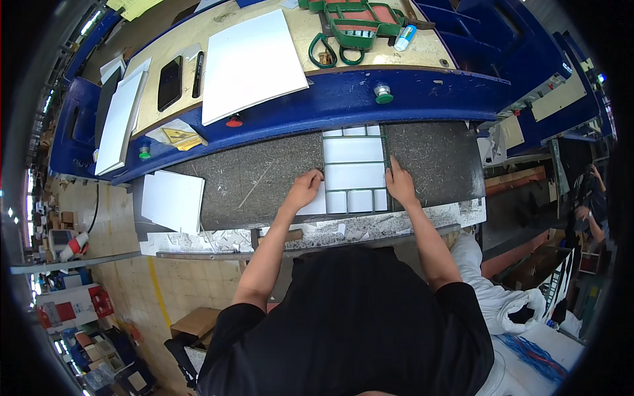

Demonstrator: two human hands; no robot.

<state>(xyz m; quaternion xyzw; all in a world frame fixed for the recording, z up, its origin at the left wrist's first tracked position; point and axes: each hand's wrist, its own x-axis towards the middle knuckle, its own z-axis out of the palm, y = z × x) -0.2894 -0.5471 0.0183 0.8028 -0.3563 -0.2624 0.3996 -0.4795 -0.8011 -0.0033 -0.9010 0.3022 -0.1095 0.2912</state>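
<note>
A white sheet [354, 171] cut into rectangular pieces lies on the dark grey felt bed [264, 175] of a blue machine, partly under the blue beam [343, 99]. My left hand [305, 188] rests flat on the sheet's lower left corner, fingers together. My right hand [398, 181] presses its right edge, fingers pointing away from me. Neither hand grips anything. Thin green lines divide the sheet into panels.
On the wooden top behind the beam lie a large white board [251, 63], a black phone [170, 82], a green metal frame tool [356, 23] and stacked white boards [122, 119]. A loose white sheet [173, 200] sits at the bed's left. Another person [591, 204] stands at far right.
</note>
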